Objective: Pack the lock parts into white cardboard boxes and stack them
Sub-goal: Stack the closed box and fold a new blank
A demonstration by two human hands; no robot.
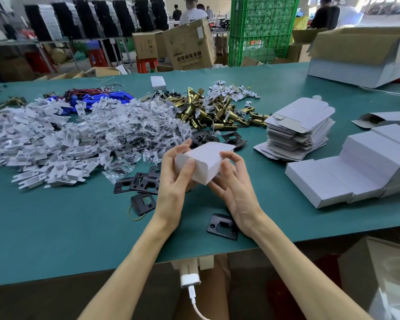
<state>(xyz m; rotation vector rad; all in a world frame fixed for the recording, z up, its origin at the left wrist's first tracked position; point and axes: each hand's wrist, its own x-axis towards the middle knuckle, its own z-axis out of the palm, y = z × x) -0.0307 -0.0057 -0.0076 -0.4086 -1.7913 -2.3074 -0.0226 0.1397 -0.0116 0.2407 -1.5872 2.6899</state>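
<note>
Above the middle of the green table (pixel 67 227), a small white box (pixel 203 161) is held off the surface between both hands. The left hand (pixel 173 179) grips its near left corner, thumb pressed on the front face and fingers wrapped round the far side. The right hand (pixel 234 188) holds the right end – thumb on the upper edge, fingers curled beneath.

Just below the hands lie black metal plates (pixel 143 181), a yellow rubber band (pixel 136 212) looped by one of them, and a single plate (pixel 222 226) beside the right wrist. To the left spreads a heap of white plastic pieces (pixel 44 144), then clear bags of small dark parts (pixel 136 125); behind the box sits a pile of brass latches (pixel 217 112). On the right stand a stack of flat box blanks (pixel 298 128) and, nearer the table edge, closed white boxes (pixel 356 167) stacked in steps – a large open carton (pixel 360 56) at the far right corner
</note>
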